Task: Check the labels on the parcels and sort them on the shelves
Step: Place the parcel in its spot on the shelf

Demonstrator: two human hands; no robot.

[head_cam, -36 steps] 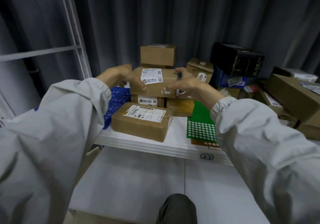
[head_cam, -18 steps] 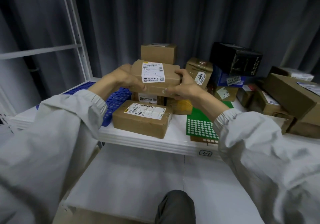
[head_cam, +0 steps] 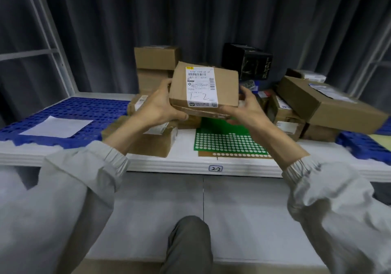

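One brown parcel (head_cam: 203, 89), white label (head_cam: 201, 86) handwritten "1-2"

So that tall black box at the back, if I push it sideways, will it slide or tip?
The black box probably tips before it slides: it stands tall and seems perched on other parcels, not the shelf. Its glossy faces suggest a slippery hold. Its weight cannot be judged from here.

Dim, soft overall; wide-angle bending at edges
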